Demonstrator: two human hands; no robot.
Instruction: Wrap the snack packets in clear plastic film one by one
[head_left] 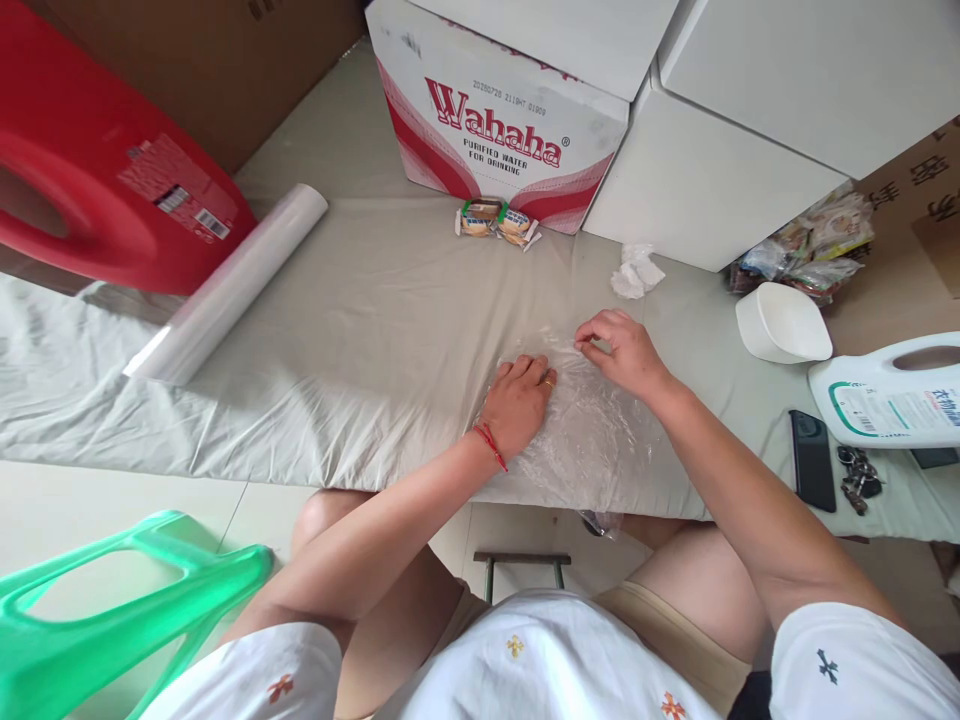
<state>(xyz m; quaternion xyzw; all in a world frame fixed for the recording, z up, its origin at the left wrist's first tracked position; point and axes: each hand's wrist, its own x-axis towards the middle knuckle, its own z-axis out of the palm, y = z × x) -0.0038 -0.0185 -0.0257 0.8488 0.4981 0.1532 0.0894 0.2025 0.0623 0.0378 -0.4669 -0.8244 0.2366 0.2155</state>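
A crumpled sheet of clear plastic film (592,430) lies on the cloth-covered surface in front of me, and its lower end hangs over the front edge. My left hand (517,405), with a ring and a red string bracelet, rests palm down with its fingers on the left part of the film. To the right and slightly farther off, my right hand (621,350) is closed in a pinch at the film's upper edge. The exact bit between its thumb and forefinger is too small to see well.
Behind stand a Wahaha carton (495,130) and small wrapped snacks (496,222). Crumpled tissue (636,272) lies nearby. Leftward are a film roll (232,285), a red jug (112,160) and a green stool (135,610). Rightward: a white bowl (782,325), phone (812,460), keys (859,478), detergent bottle (892,395).
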